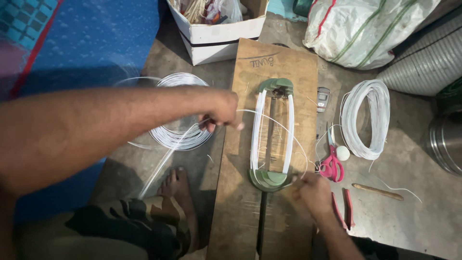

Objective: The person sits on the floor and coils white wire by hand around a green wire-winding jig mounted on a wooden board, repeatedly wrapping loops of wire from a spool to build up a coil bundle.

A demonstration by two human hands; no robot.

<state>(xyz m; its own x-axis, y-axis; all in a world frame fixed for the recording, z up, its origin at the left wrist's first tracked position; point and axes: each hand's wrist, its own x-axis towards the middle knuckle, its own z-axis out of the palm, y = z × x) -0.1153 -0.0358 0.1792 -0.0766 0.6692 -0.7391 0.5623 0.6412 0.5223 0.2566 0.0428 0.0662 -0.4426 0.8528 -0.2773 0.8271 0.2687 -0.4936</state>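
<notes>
A wooden board (pixel 279 67) lies on the floor and carries a green winding former (pixel 272 178) wrapped with white wire (pixel 258 125). My left hand (pixel 222 110) pinches a strand of white wire that runs from a flat wire coil (pixel 183 137) on the floor to the former. My right hand (pixel 313 192) rests at the former's near end, fingers closed on the wire there. A loop of the strand arcs between the two hands over the board.
A second white wire coil (pixel 370 118), pink scissors (pixel 332 166), red-handled pliers (pixel 344 209), a wooden stick (pixel 378 191) and a small grey device (pixel 323 98) lie to the right. A cardboard box (pixel 216 36), a sack (pixel 365 29) and metal cylinders (pixel 445 137) stand behind. My bare foot (pixel 175 185) sits beside the board.
</notes>
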